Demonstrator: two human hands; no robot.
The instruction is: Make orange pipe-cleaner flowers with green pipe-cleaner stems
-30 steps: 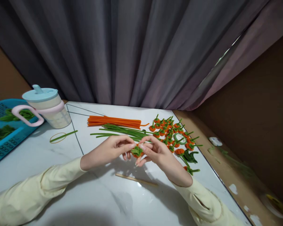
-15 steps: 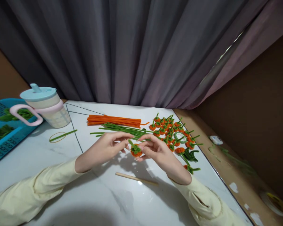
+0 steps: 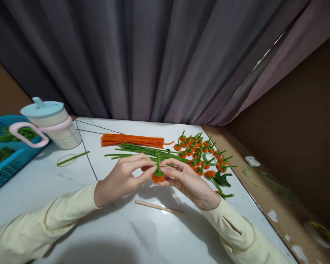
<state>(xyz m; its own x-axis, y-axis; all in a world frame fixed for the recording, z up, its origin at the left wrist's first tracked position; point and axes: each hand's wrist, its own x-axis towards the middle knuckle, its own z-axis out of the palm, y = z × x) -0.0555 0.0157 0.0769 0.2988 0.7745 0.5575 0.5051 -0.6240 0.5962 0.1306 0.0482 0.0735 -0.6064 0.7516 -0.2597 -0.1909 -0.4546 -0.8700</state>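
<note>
Both my hands meet over the white marble table (image 3: 121, 234) around a small orange pipe-cleaner pumpkin (image 3: 158, 177) with a green stem standing upright. My left hand (image 3: 126, 176) pinches it from the left with fingers closed. My right hand (image 3: 185, 179) grips it from the right, fingers curled. Behind the hands lie a bundle of orange pipe cleaners (image 3: 133, 140) and a bundle of green pipe cleaners (image 3: 143, 151). Several finished pumpkins (image 3: 200, 154) are spread to the right.
A wooden stick (image 3: 159, 208) lies just in front of my hands. A cup with a blue lid and pink handle (image 3: 51, 123) stands at the back left beside a blue basket (image 3: 2, 154). A roll of green tape (image 3: 210, 159) sits among the pumpkins. A dark curtain hangs behind the table.
The pumpkin has been turned so its green stem now points straight up. Both hands stayed together in nearly the same place.
</note>
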